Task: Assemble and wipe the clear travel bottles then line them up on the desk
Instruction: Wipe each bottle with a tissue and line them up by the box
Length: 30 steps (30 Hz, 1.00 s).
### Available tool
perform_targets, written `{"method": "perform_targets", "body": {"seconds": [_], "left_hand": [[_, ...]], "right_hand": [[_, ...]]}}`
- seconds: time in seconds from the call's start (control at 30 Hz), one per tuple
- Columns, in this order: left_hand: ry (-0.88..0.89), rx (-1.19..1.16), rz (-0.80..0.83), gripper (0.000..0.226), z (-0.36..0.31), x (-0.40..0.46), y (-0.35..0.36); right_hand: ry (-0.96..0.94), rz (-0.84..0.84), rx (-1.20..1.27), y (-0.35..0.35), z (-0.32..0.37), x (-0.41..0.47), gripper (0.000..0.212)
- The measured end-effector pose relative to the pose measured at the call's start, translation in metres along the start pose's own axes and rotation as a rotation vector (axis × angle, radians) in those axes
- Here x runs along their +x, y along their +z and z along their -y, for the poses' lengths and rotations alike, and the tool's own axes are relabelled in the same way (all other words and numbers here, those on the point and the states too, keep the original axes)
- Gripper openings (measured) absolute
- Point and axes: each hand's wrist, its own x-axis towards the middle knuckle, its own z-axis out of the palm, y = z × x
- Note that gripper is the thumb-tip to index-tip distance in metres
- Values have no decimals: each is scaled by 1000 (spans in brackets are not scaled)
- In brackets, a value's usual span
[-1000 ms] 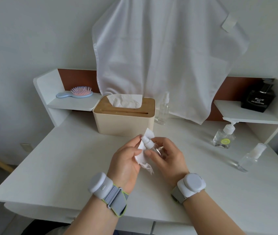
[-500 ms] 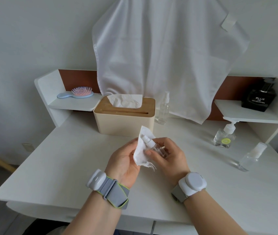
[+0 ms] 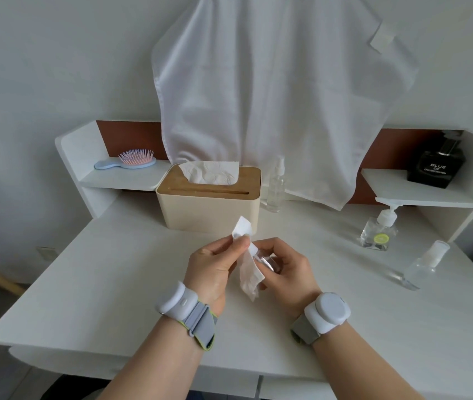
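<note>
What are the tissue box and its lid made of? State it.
Tissue box: cream body, smooth and matte, probably plastic, though painted wood would look alike. Its lid: tan with faint grain, apparently wood or bamboo, unglossed.

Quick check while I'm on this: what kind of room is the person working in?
Probably a bedroom dressing table at home. A hairbrush and a black perfume bottle sit on the side shelves of a white desk, and a tissue box stands at the back.
</note>
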Motion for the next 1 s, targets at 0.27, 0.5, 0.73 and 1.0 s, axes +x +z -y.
{"method": "perform_targets", "body": {"seconds": [0.27,0.5,0.73,1.0], "left_hand": [[137,326,-148,58,0,1,-7],[83,258,-226,63,-5,0,-5],[-69,-165,221,28,-10,-8,3],[154,104,-68,5,2,-6,9]], "right_hand": [[91,65,52,0,4,-1,15],[60,36,26,-1,3,1,13],[38,-99,-91,-3,0,3,21],[34,-68,-113,4,1,-3,24]]}}
